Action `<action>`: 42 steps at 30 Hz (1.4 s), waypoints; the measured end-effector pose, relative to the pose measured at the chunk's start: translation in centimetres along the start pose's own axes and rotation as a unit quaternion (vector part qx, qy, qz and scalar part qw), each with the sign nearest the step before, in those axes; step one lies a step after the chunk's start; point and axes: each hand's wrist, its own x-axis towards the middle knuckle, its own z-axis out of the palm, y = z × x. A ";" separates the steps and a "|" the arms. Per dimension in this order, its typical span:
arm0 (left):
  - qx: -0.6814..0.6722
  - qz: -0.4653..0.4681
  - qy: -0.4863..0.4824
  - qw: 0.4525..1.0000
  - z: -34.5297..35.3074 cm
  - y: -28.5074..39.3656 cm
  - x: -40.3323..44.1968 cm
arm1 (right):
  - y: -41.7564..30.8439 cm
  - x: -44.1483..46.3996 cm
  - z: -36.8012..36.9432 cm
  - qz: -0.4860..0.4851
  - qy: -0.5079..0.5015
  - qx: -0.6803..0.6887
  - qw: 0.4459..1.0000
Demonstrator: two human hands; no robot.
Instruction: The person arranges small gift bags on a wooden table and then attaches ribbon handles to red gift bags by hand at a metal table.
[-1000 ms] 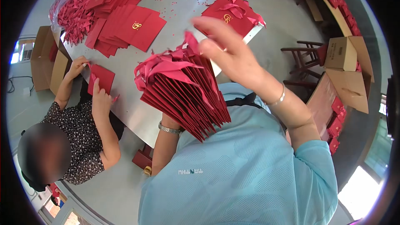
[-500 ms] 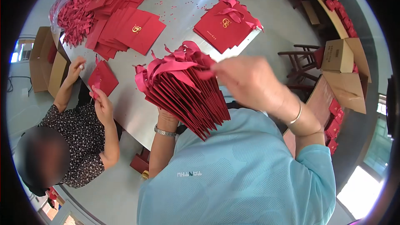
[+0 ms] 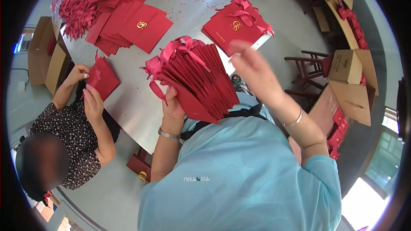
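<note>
A thick fanned bundle of red paper bags (image 3: 201, 81) with pink ribbons hangs in front of my chest. My left hand (image 3: 173, 105), with a metal watch on the wrist, grips the bundle from its lower left side, thumb showing on the outer bag. To the right of the bundle, my right hand (image 3: 257, 66) is raised, slightly blurred, fingers apart and nothing visible in it. Beyond it, a small pile of red bags (image 3: 233, 23) with a gold logo and ribbons lies on the table corner.
On the metal table (image 3: 132, 122) lie spread red bags (image 3: 147, 25), a ribbon heap (image 3: 77, 15) and red confetti. At the left, a co-worker (image 3: 68, 145) handles a red bag (image 3: 102, 79). Cardboard boxes (image 3: 353, 77) and wooden chairs (image 3: 308, 66) stand at the right.
My right hand has moved off the ribbons and opened. The bundle has turned, and my left thumb now shows on its side. The co-worker's hands have come closer together at their bag.
</note>
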 end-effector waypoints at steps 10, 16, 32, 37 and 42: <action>0.238 0.103 -0.046 0.965 13.2 -2.0 1.2 | 2.4 -1.2 -3.2 0.068 0.000 0.227 0.972; 0.345 0.019 0.011 0.938 21.5 -10.0 1.8 | 8.1 -4.3 -11.9 0.077 0.046 0.349 0.933; 0.554 0.001 -0.177 0.814 37.4 -32.5 12.3 | 19.9 -15.8 -34.1 0.102 0.062 0.664 0.738; 0.490 -0.083 -0.081 0.864 39.4 -37.5 20.0 | 21.9 -15.0 -38.6 0.142 0.065 0.725 0.670; 0.532 -0.088 0.053 0.841 38.8 -40.5 29.0 | 23.2 -10.1 -43.0 0.161 0.143 0.795 0.567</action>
